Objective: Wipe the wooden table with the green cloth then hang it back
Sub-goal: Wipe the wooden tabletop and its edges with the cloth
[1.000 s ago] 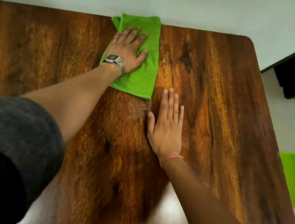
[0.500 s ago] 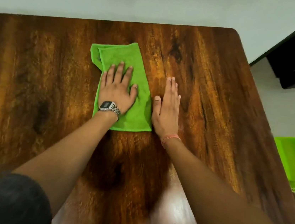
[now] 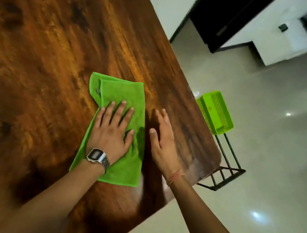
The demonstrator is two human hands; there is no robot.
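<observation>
The folded green cloth (image 3: 122, 91) lies flat on the wooden table (image 3: 47, 45), near the table's right edge. My left hand (image 3: 112, 130), with a metal watch on its wrist, presses palm-down on the cloth's lower half, fingers spread. Just right of the cloth, my right hand (image 3: 162, 142) rests flat on the bare wood with its fingers apart and nothing in it.
Beyond the table's right edge a green plastic basket (image 3: 216, 112) sits on a black metal rack (image 3: 223, 171) on the pale tiled floor. A dark doorway (image 3: 219, 18) and a white cabinet (image 3: 285, 39) stand at the back right. A white wall runs behind the table.
My left hand has dragged the cloth from the far edge toward me and to the right. My right hand has drawn back alongside it. The view has swung right, showing the floor.
</observation>
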